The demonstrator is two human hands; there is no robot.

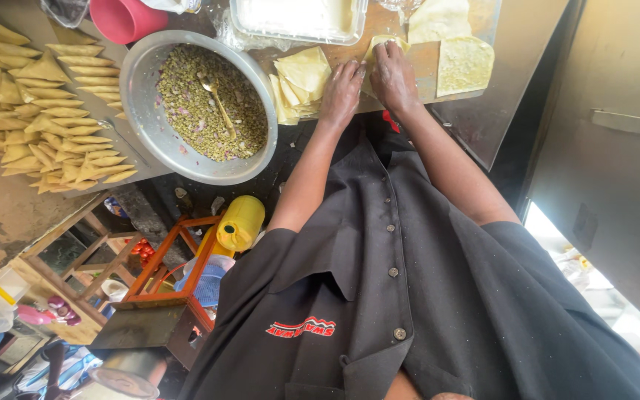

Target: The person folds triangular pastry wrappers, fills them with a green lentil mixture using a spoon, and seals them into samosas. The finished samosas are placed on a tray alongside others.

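Head view, looking straight down over a dark buttoned shirt (409,296). Left hand (342,89) and right hand (392,74) side by side at the near edge of the counter (505,52), both flattened, fingers down, pressing a pale pastry sheet (381,46) rather than gripping it (probably to keep the thin dough from sliding while folded). Just left of the left hand, a loose stack of cut pastry sheets (299,83), kept within easy reach. Two more sheets (462,65) laid flat toward the right edge of the counter, apart from the stack.

Wide metal bowl (142,89) of greenish filling overhanging the near edge, spoon (218,100) resting in it, handle toward the hands. Folded triangles (46,104) crowded in rows on the left end, away from the working spot. Pink cup (124,18) and clear tray (298,16) along the far edge.

Counter top brown and worn. Below: yellow jug (240,222), wooden stool frame (164,289), cluttered floor. Bright doorway at right.
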